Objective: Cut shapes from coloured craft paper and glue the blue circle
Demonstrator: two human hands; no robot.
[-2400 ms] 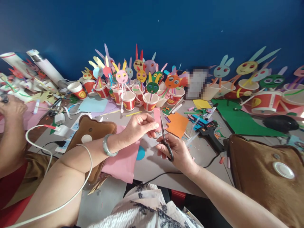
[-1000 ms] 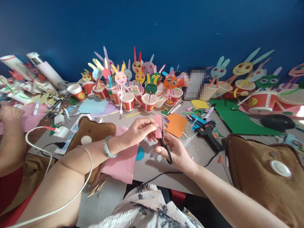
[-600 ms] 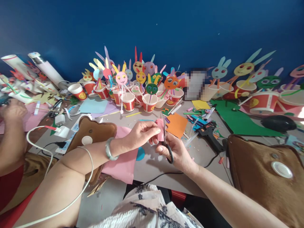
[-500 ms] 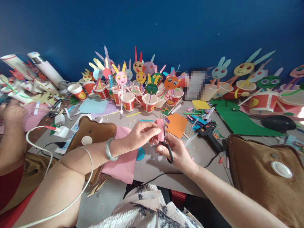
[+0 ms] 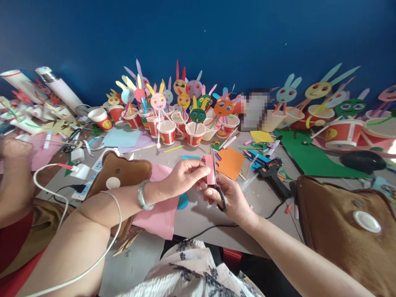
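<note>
My left hand [image 5: 185, 175] pinches a small pink paper strip [image 5: 210, 170] above the middle of the grey table [image 5: 198, 214]. A pale green bangle sits on that wrist. My right hand [image 5: 230, 200] grips black-handled scissors [image 5: 219, 190], whose blades run up along the strip's right edge. Under my left forearm lie a larger pink paper sheet [image 5: 159, 211] and a blue paper disc [image 5: 183, 201].
Red paper cups with paper bunny figures [image 5: 173, 111] crowd the back of the table. An orange sheet [image 5: 229, 162], a black glue gun [image 5: 272, 175] with cable, and green paper [image 5: 309, 156] lie to the right. Brown pouches [image 5: 349, 231] sit on both sides. Another person's arm [image 5: 14, 181] is at far left.
The scissors have closed along the pink strip, and the strip has turned slightly in my left fingers. The other person's hand at far left has shifted a little.
</note>
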